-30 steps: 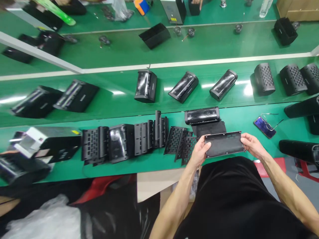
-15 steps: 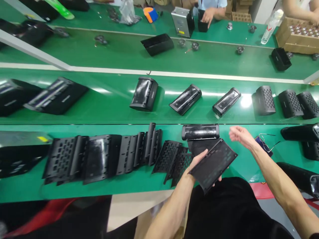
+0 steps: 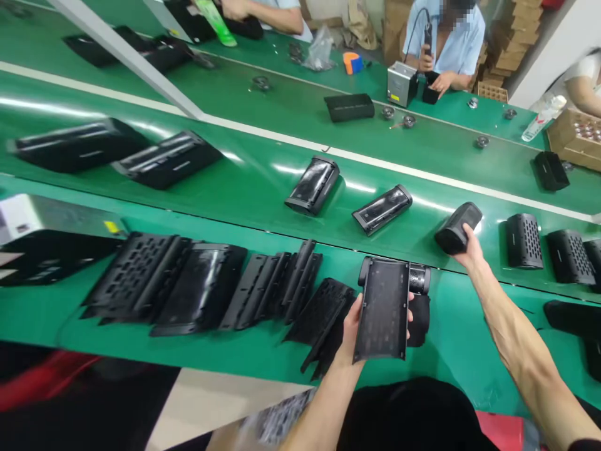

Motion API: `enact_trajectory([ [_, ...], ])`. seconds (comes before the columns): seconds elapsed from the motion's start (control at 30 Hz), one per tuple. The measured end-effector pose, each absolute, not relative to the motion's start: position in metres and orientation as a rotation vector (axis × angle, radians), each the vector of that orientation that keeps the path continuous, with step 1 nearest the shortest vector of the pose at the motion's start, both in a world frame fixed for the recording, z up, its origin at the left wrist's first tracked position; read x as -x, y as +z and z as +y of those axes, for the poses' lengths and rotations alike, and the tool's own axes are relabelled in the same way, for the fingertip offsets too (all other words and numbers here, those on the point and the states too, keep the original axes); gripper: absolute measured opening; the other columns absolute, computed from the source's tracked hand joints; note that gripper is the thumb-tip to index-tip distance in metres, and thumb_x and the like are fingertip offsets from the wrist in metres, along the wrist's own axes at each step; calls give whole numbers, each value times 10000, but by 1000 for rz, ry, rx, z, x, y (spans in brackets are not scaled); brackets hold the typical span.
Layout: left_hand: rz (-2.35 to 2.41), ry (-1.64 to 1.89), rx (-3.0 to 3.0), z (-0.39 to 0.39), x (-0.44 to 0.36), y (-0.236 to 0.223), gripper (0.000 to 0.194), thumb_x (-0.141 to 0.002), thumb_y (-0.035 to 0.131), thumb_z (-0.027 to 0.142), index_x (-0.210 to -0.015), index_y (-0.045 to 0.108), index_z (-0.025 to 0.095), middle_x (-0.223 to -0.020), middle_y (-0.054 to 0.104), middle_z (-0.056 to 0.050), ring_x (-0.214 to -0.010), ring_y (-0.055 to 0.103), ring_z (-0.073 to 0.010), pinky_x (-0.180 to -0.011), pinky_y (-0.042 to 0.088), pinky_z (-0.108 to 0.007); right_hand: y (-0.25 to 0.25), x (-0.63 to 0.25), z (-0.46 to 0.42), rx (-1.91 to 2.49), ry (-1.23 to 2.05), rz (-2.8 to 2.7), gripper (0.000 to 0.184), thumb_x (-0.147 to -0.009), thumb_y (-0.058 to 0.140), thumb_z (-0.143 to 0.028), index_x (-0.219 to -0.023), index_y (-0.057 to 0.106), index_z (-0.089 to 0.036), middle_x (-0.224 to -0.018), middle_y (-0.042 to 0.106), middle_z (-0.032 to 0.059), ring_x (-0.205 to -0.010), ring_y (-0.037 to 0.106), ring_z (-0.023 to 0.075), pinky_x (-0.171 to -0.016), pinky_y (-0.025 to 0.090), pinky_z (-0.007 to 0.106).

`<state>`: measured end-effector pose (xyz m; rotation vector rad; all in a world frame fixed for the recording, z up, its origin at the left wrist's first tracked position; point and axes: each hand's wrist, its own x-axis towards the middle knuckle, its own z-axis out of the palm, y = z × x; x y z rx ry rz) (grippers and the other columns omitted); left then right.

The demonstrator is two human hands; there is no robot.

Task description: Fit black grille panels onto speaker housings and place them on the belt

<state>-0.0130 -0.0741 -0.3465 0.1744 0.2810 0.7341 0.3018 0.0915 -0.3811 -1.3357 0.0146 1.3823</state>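
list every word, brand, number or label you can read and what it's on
No text can be read.
White marks on black housings: too small and blurred.
Yellow labels on boxes: too small.
Red marking on the bottle: too blurred.
Panel in left hand: no visible text.

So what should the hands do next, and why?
Maybe the right hand should draw the black, rounded, boxy housing nearer the thin black rectangular panel, since that hand already grips the housing and the left hand holds the panel, hollow side showing.
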Motion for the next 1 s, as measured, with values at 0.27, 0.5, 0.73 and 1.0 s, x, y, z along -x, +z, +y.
enact_trajectory([
  [0.27,122,751,-205,-73,-14,-341,1001,-793,774,807,-1480,593,101,-1201,776,-183,-1013,780,-312,-924,606,-415,-301,-350,-61,1009,1330,-438,782,-697,800,-851,-1286,739,-340,-1292,799,76,-1286,716,381,-1134,526,672],
  [0.5,160,875,-318,-80,-46,-343,966,-725,890,732,-1488,617,206,-1474,683,-154,-1239,708,-344,-1034,575,-485,-281,-314,-122,1302,1405,-826,1082,-718,809,-780,-1624,514,-268,-1454,711,150,-1318,689,433,-1103,567,608],
  [0.73,251,872,-353,-97,-57,-362,592,-714,977,553,-1134,803,175,-1113,840,-89,-1061,775,-291,-1010,562,-390,-226,-281,-154,1606,1192,-1478,1178,-817,832,-634,-1765,224,-287,-1608,574,153,-1342,665,391,-1097,575,549],
  [1.0,279,954,-411,-102,-66,-349,727,-663,1026,479,-1270,758,181,-1140,819,-97,-1025,773,-263,-931,578,-352,-222,-258,-157,1765,970,-1691,1109,-800,801,-578,-1744,293,-296,-1606,578,139,-1427,608,404,-1160,515,590],
])
